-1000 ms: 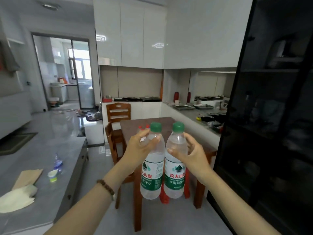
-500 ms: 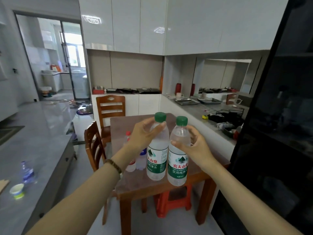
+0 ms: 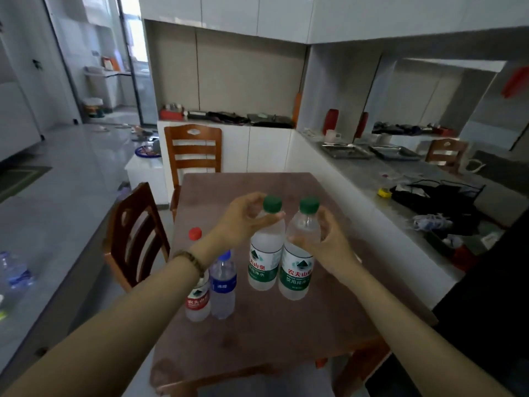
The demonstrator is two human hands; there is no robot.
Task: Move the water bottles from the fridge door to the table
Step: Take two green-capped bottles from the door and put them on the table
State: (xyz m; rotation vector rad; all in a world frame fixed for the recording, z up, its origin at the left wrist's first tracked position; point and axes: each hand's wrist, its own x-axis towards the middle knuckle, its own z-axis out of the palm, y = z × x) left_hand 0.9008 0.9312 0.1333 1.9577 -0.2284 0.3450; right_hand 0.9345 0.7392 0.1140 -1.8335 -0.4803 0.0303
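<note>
Two small bottles, red-capped [image 3: 197,293] and blue-capped [image 3: 222,285], already stand on the desk [image 3: 286,333]. Beside them the left hand [image 3: 242,222] grips one green-capped bottle [image 3: 264,253] near its neck; the right hand [image 3: 326,239] clasps the other green-capped bottle [image 3: 297,265]. They look nearly set down; next, let go.

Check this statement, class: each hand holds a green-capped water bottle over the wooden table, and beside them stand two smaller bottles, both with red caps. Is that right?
Not quite. The head view shows only one smaller bottle with a red cap; the other has a blue cap. The rest stands.
</note>
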